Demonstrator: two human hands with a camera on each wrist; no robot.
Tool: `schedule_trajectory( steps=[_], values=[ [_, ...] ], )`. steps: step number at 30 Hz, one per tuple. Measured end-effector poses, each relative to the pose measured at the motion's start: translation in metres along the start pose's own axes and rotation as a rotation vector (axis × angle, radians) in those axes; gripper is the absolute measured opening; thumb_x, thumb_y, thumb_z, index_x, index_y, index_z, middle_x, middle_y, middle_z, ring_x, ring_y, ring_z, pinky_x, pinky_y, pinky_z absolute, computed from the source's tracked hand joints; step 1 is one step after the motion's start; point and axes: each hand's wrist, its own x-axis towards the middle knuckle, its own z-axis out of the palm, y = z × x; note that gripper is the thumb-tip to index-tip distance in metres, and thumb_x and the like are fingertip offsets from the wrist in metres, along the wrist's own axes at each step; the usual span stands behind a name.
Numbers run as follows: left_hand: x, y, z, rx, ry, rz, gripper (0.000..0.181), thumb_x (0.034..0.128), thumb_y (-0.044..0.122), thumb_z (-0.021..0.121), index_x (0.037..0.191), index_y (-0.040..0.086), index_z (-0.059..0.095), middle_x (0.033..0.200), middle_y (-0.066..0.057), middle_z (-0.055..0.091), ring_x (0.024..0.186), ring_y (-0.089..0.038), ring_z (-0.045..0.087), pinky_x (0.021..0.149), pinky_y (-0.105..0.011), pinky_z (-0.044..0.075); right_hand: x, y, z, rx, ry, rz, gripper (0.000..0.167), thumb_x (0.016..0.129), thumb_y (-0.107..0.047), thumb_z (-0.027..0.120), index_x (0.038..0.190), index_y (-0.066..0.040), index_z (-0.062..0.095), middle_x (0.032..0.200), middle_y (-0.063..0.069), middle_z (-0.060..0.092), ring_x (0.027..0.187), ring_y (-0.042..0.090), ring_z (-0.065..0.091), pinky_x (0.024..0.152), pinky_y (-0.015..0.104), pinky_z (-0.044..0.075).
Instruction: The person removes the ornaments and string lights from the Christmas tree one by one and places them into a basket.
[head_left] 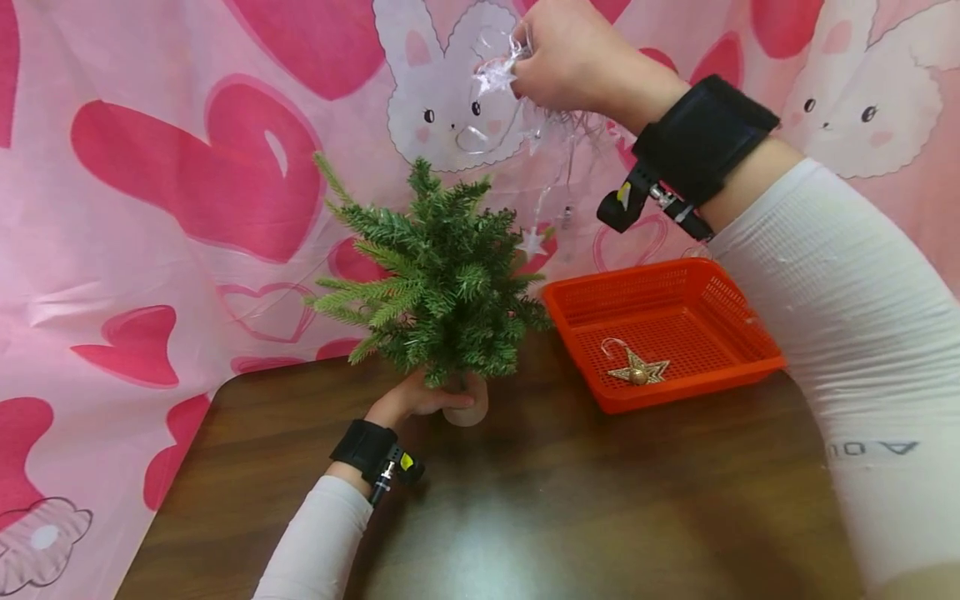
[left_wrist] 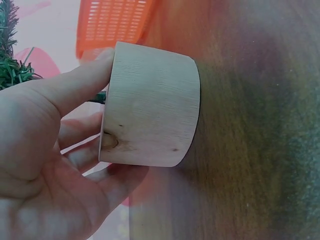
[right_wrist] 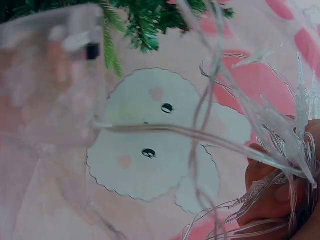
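Observation:
A small artificial Christmas tree stands on the table in a round wooden base. My left hand grips that base, its thumb at the upper rim and fingers around the side, as the left wrist view shows. Raised above the tree to its right, my right hand holds a bunched string of clear star lights. Some strands dangle, one with a star beside the branches. In the right wrist view a blurred, clear box hangs from the string's wire, and the fingers are partly hidden by wires.
An orange plastic basket sits right of the tree, holding a gold star ornament with a clear hook. Behind the brown table hangs a pink curtain with hearts and rabbits.

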Motion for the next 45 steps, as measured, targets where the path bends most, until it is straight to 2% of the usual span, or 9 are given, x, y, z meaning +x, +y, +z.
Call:
schedule_trajectory(
  steps=[3,9,11,19,22,31,33,40,45],
  values=[
    [0.000,-0.001,0.000,-0.007,0.009,-0.015,0.092,0.0849,0.028,0.078,0.157,0.018,0.022,0.162,-0.010,0.027,0.149,-0.035,0.024,0.118,-0.058,0.024,-0.003,0.004,-0.006,-0.002,-0.012,0.014,0.041,0.101,-0.029,0.043,0.126,-0.004,0.064,0.089,0.006,0.050,0.073,0.018,0.050,0.061,0.019,0.045],
    [-0.002,0.001,0.003,0.031,0.052,-0.231,0.099,0.0851,0.040,0.076,0.157,0.008,0.016,0.160,-0.023,0.026,0.146,-0.043,0.029,0.113,-0.057,0.033,-0.013,0.017,-0.006,-0.018,0.004,0.003,0.037,0.100,-0.029,0.046,0.117,-0.006,0.069,0.080,0.006,0.053,0.072,0.021,0.051,0.058,0.020,0.046],
    [-0.003,0.001,0.004,0.048,0.061,-0.269,0.100,0.0851,0.043,0.075,0.157,0.006,0.016,0.159,-0.026,0.026,0.144,-0.045,0.031,0.112,-0.057,0.035,-0.016,0.023,-0.004,-0.014,0.010,-0.001,0.035,0.099,-0.029,0.048,0.113,-0.006,0.071,0.074,0.005,0.053,0.070,0.022,0.051,0.056,0.022,0.046],
    [-0.004,0.001,0.007,0.099,0.083,-0.140,0.091,0.0854,0.040,0.076,0.156,0.014,0.025,0.156,-0.022,0.034,0.142,-0.044,0.036,0.110,-0.058,0.037,-0.023,0.042,0.002,-0.051,-0.016,-0.024,0.034,0.097,-0.024,0.052,0.109,0.001,0.070,0.071,0.006,0.054,0.061,0.017,0.051,0.051,0.020,0.045],
    [-0.004,-0.001,0.006,0.145,0.068,-0.050,0.087,0.0863,0.036,0.076,0.155,0.014,0.027,0.154,-0.019,0.038,0.141,-0.041,0.039,0.110,-0.056,0.038,-0.026,0.048,0.004,-0.051,-0.028,-0.014,0.032,0.096,-0.020,0.052,0.108,0.004,0.070,0.073,0.009,0.056,0.058,0.016,0.051,0.049,0.021,0.046],
    [-0.007,-0.008,0.000,0.305,-0.004,0.084,0.083,0.0856,0.032,0.076,0.151,0.006,0.032,0.142,-0.019,0.049,0.124,-0.033,0.054,0.098,-0.047,0.047,-0.043,0.071,0.010,0.035,-0.152,0.040,0.030,0.097,-0.022,0.055,0.111,0.002,0.064,0.081,0.012,0.058,0.066,0.022,0.054,0.054,0.024,0.051],
    [-0.009,-0.007,-0.001,0.315,-0.012,0.090,0.083,0.0849,0.031,0.077,0.151,0.006,0.032,0.142,-0.020,0.048,0.123,-0.034,0.054,0.098,-0.048,0.047,-0.046,0.077,0.014,0.049,-0.176,0.049,0.030,0.098,-0.023,0.054,0.110,0.002,0.065,0.079,0.011,0.057,0.065,0.022,0.054,0.053,0.025,0.050],
    [-0.020,-0.005,-0.003,0.265,-0.036,-0.014,0.092,0.0839,0.034,0.077,0.155,0.009,0.024,0.153,-0.021,0.036,0.135,-0.040,0.045,0.105,-0.055,0.041,-0.054,0.101,0.034,0.048,-0.236,0.062,0.018,0.095,-0.016,0.054,0.095,0.000,0.063,0.070,0.005,0.054,0.064,0.019,0.050,0.054,0.029,0.046],
    [-0.025,-0.003,-0.003,0.286,-0.042,-0.046,0.090,0.0850,0.037,0.076,0.155,0.010,0.025,0.154,-0.021,0.036,0.135,-0.042,0.044,0.106,-0.056,0.040,-0.059,0.115,0.046,0.070,-0.265,0.082,0.030,0.097,-0.029,0.056,0.090,-0.001,0.062,0.067,0.004,0.053,0.064,0.019,0.050,0.056,0.031,0.044]
  ],
)
